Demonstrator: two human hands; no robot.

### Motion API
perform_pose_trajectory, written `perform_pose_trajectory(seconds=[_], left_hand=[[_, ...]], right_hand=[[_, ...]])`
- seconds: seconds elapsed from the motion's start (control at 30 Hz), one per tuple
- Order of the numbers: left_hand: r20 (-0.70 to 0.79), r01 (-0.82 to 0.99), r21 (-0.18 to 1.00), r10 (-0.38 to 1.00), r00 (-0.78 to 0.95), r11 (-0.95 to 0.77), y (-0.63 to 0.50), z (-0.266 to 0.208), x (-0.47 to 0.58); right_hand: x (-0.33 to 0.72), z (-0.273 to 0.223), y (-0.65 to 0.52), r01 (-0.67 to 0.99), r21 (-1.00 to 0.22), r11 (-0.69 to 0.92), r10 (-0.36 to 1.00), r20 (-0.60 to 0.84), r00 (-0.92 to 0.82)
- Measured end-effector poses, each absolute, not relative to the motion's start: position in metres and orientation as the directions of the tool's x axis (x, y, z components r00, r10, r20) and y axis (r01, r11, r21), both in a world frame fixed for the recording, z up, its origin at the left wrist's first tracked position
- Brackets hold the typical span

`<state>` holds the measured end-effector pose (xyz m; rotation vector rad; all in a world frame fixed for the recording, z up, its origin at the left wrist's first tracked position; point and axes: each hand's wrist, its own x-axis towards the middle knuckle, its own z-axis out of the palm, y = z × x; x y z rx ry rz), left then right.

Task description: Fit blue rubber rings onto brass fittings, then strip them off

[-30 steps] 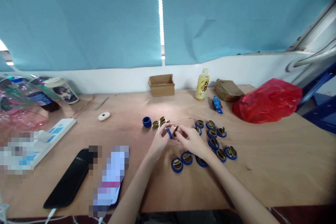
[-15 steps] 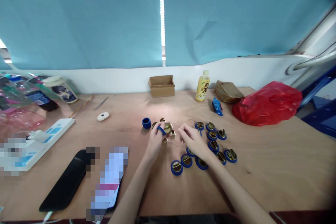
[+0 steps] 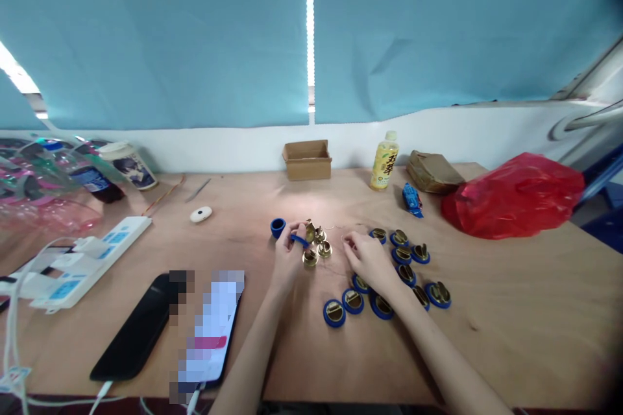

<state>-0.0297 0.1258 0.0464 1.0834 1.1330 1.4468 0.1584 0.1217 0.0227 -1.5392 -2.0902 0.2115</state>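
Note:
My left hand (image 3: 288, 258) is closed on a blue ring (image 3: 300, 241), pinched between thumb and fingers. A brass disc (image 3: 310, 232) shows right at its fingertips; whether it is joined to the ring I cannot tell. Brass clip pieces (image 3: 324, 248) lie beside this hand, and a stack of blue rings (image 3: 278, 227) stands behind it. My right hand (image 3: 368, 258) is pinched just above the table; what its fingertips hold, if anything, is too small to make out. Around it lie several blue-rimmed brass clip discs (image 3: 402, 254), some partly hidden under the forearm.
An open cardboard box (image 3: 308, 168), a yellow-labelled bottle (image 3: 384, 162) and a red plastic bag (image 3: 516, 198) stand along the back. On the left are a power strip (image 3: 109, 256), a black phone (image 3: 141, 331), a lit phone (image 3: 214, 331) and a cola bottle (image 3: 100, 185).
The view has shifted slightly left, so things appear further right. My left hand has tilted the blue ring flatter, uncovering brass pieces. My right hand stays pinched a short way from it.

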Motion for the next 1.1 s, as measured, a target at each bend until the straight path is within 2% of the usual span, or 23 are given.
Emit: perform_pose_trajectory(seconds=[0.17, 0.37, 0.47, 0.53, 0.67, 0.8, 0.9, 1.1], left_hand=[[0.070, -0.129, 0.989, 0.997, -0.033, -0.074, 0.125, 0.039, -0.028], [0.128, 0.002, 0.992, 0.991, -0.040, -0.128, 0.125, 0.038, -0.030], [0.227, 0.283, 0.940, 0.968, -0.108, -0.189, 0.127, 0.041, -0.043], [0.287, 0.532, 0.827, 0.949, -0.128, -0.179, 0.129, 0.042, -0.054], [0.261, 0.743, 0.666, 0.955, -0.144, -0.070, 0.134, 0.038, -0.071], [0.148, 0.818, 0.575, 0.983, -0.112, 0.006, 0.134, 0.034, -0.075], [0.122, 0.841, 0.541, 0.990, -0.069, -0.007, 0.130, 0.035, -0.073], [0.112, 0.804, 0.594, 0.992, -0.049, -0.028, 0.130, 0.036, -0.074]], right_hand=[[0.159, 0.017, 0.122, 0.834, -0.442, 0.331, 0.929, 0.306, -0.206], [0.157, 0.025, 0.119, 0.819, -0.487, 0.303, 0.945, 0.264, -0.193], [0.155, 0.029, 0.116, 0.807, -0.509, 0.300, 0.950, 0.239, -0.202], [0.154, 0.032, 0.114, 0.804, -0.516, 0.296, 0.952, 0.227, -0.205], [0.153, 0.037, 0.113, 0.812, -0.496, 0.309, 0.948, 0.223, -0.225], [0.152, 0.040, 0.112, 0.825, -0.447, 0.345, 0.939, 0.179, -0.295], [0.151, 0.041, 0.110, 0.834, -0.420, 0.357, 0.934, 0.161, -0.319], [0.151, 0.042, 0.109, 0.826, -0.415, 0.382, 0.924, 0.185, -0.335]])
